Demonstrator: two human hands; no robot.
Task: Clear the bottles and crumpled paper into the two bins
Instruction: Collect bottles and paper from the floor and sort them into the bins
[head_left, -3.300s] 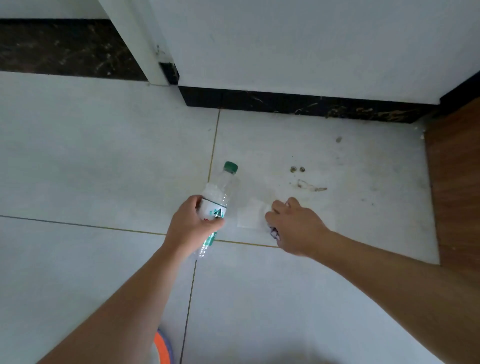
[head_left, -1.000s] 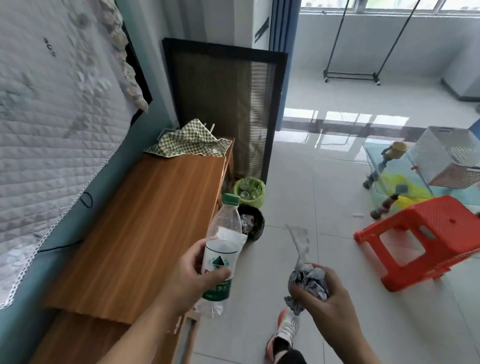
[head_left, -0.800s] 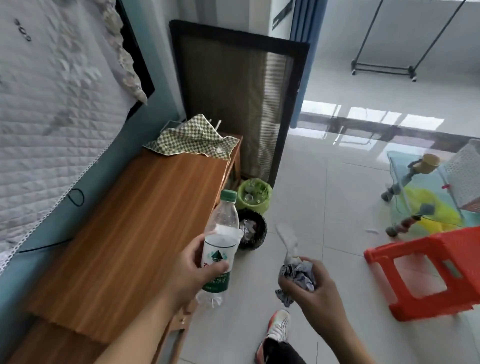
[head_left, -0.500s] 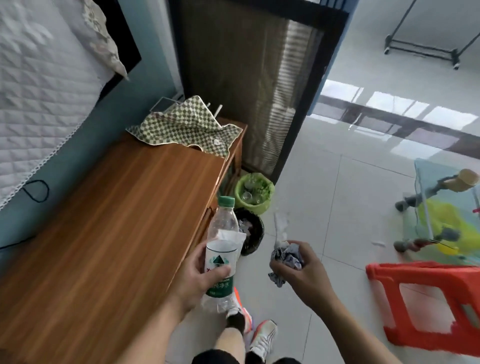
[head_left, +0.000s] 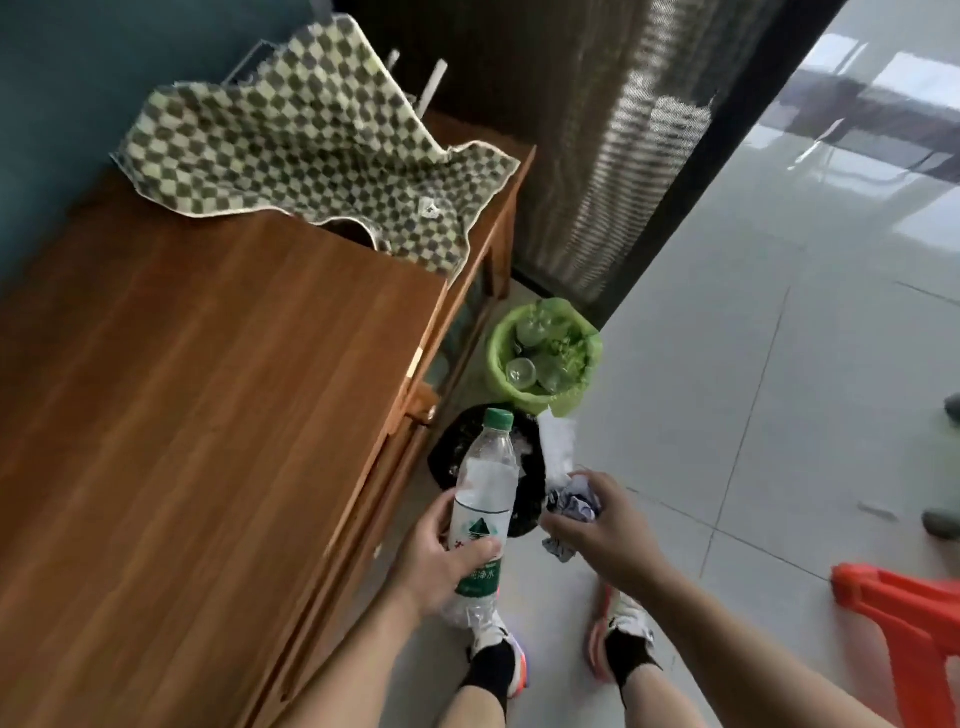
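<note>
My left hand (head_left: 437, 558) grips a clear plastic bottle (head_left: 483, 488) with a green cap and green label, held upright. My right hand (head_left: 605, 530) is closed around a wad of crumpled paper (head_left: 571, 501), with a white strip sticking up from it. Both hands hover just in front of a black-lined bin (head_left: 457, 441), which the bottle partly hides. Behind it stands a green-lined bin (head_left: 501, 340) holding several clear bottles.
A long wooden cabinet (head_left: 208, 415) runs along my left, with a checkered cloth (head_left: 306, 140) at its far end. A dark screen panel (head_left: 597, 156) stands behind the bins. An orange plastic stool (head_left: 904, 608) is at lower right. My feet (head_left: 561, 639) are on the tiled floor.
I have walked from the wall corner toward the bins, carrying bottle and paper. In the last second the bins have come much nearer and my view has tilted down.
</note>
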